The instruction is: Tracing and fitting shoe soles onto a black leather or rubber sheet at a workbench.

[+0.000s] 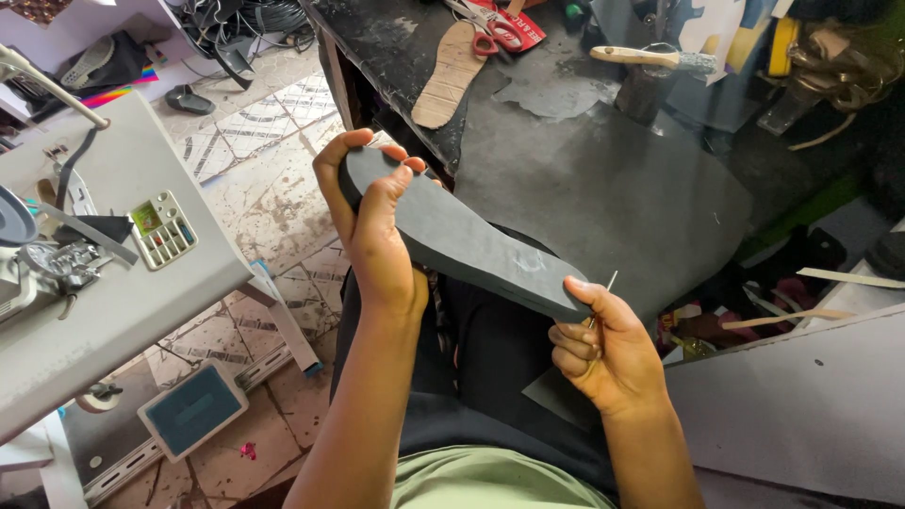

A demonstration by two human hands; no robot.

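Grey foam, cut to the outline of a shoe sole (471, 247), is held up over the person's lap, slanting from upper left down to lower right. The left hand (372, 221) is wrapped round the narrower end, thumb across the flat face and fingers curled behind the edge, which looks like a way of bracing it and turning the face toward the eyes. The right hand (603, 344) is closed at the wider end, its thumb pressed against the sole's edge while the curled fingers pinch a thin needle (603, 300) that pokes up beside the foam. So the sole spans the gap between both grips, touching each hand at an end, with its middle unsupported. A tan insole (450, 75) and red-handled scissors (492, 26) lie on the dark workbench (603, 179) beyond, a hammer (650, 58) near them, and a sewing machine table (123, 283) stands to the left.
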